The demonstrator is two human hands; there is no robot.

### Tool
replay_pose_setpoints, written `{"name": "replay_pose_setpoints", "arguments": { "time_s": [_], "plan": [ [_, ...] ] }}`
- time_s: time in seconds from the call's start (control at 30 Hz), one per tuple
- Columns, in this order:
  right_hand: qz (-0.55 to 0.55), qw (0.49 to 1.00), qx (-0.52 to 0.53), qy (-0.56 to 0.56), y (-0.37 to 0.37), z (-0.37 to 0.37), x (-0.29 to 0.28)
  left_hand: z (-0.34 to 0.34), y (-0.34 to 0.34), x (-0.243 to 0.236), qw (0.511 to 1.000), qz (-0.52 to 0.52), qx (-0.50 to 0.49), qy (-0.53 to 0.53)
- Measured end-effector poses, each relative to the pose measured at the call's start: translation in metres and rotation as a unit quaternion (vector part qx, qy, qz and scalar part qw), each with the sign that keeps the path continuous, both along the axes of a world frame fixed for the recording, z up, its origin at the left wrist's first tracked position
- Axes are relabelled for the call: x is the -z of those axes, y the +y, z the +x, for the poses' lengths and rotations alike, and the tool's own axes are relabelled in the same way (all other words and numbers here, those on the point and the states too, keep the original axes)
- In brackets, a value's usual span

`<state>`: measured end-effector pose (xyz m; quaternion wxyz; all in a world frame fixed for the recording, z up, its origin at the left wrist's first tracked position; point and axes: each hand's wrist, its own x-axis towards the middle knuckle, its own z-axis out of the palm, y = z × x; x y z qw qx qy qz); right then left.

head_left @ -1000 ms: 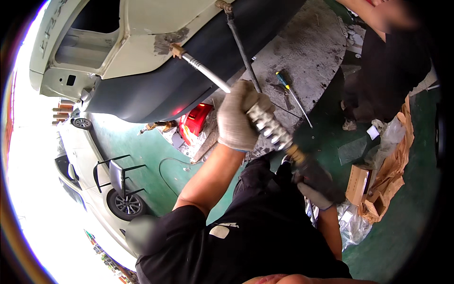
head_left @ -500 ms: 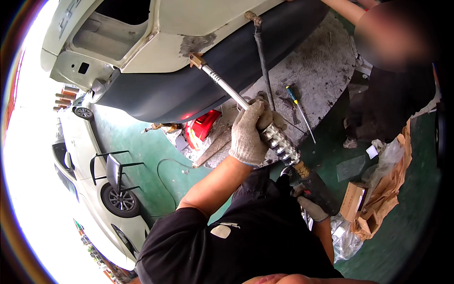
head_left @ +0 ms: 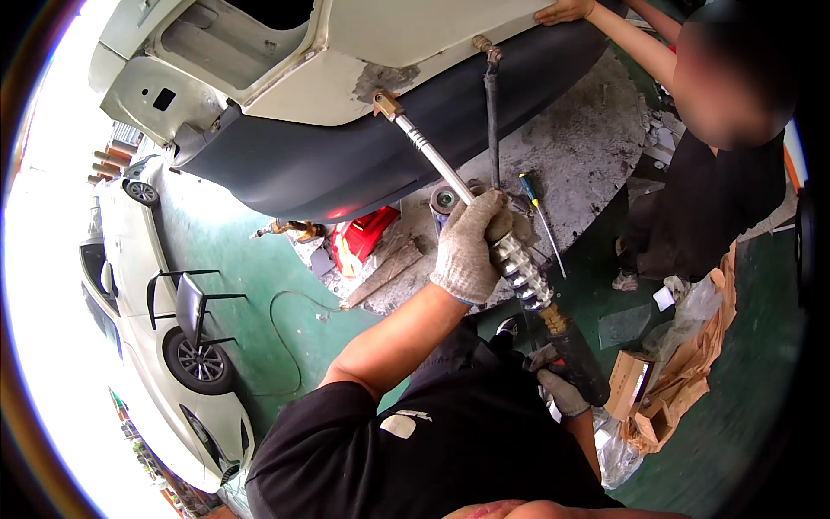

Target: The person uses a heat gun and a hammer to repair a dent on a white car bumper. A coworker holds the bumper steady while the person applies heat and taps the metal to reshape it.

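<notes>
My left hand (head_left: 462, 255), in a knitted glove, is closed round a long pulling tool: a silver rod (head_left: 432, 158) with a brass-coloured head (head_left: 387, 105), a ribbed metal section (head_left: 523, 270) and a dark handle (head_left: 575, 359). The head rests on the scraped patch of the cream car body panel (head_left: 432, 26), above a dark grey bumper (head_left: 346, 156). Lower down, my right hand (head_left: 560, 387), gloved too, grips the handle's end, partly hidden behind it. A second dark bar (head_left: 491, 104) hangs from a fitting on the panel, just right of the rod.
At right, a co-worker (head_left: 683, 199) has a hand (head_left: 566, 12) on the panel's edge. A screwdriver (head_left: 545, 227) and red lamp (head_left: 363, 235) lie on a grimy mat (head_left: 588, 143). Left are a white car (head_left: 143, 285) and chair (head_left: 194, 307); cartons and wrapping (head_left: 657, 398) lie lower right.
The panel and tool head now appear higher and further right, as the view has shifted. My left hand has moved rightward in view with the tool. The co-worker's hand now shows on the panel's edge.
</notes>
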<state>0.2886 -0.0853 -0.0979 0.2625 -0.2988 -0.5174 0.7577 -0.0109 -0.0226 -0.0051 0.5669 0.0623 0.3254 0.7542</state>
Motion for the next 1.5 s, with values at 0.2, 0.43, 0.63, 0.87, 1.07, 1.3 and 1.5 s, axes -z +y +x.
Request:
{"name": "replay_pose_setpoints", "arguments": {
  "time_s": [0.2,0.43,0.63,0.87,1.07,1.3,1.5],
  "plan": [
    [-0.050,0.995,-0.014,-0.091,-0.011,0.009,-0.002,-0.034,0.013,-0.022,0.998,-0.061,0.001,-0.022],
    [0.069,0.993,-0.018,-0.098,-0.009,-0.001,-0.026,0.016,-0.001,-0.022,0.984,-0.164,-0.067,0.036],
    [0.514,0.839,0.089,-0.155,0.018,-0.008,-0.039,-0.014,0.000,0.023,0.909,0.349,0.148,-0.173],
    [-0.124,0.989,0.041,0.071,0.022,0.005,-0.016,0.014,0.014,-0.012,0.976,-0.118,-0.030,0.181],
    [-0.044,0.998,0.041,0.034,0.008,-0.001,-0.001,0.003,0.015,-0.008,0.999,0.003,0.006,0.036],
    [0.005,1.000,0.028,-0.002,0.004,0.005,0.001,-0.002,0.014,-0.005,0.999,0.042,0.030,-0.009],
    [0.048,0.994,0.054,-0.084,-0.005,0.012,0.008,-0.004,0.008,-0.006,0.996,0.043,0.046,-0.057]
  ]
}}
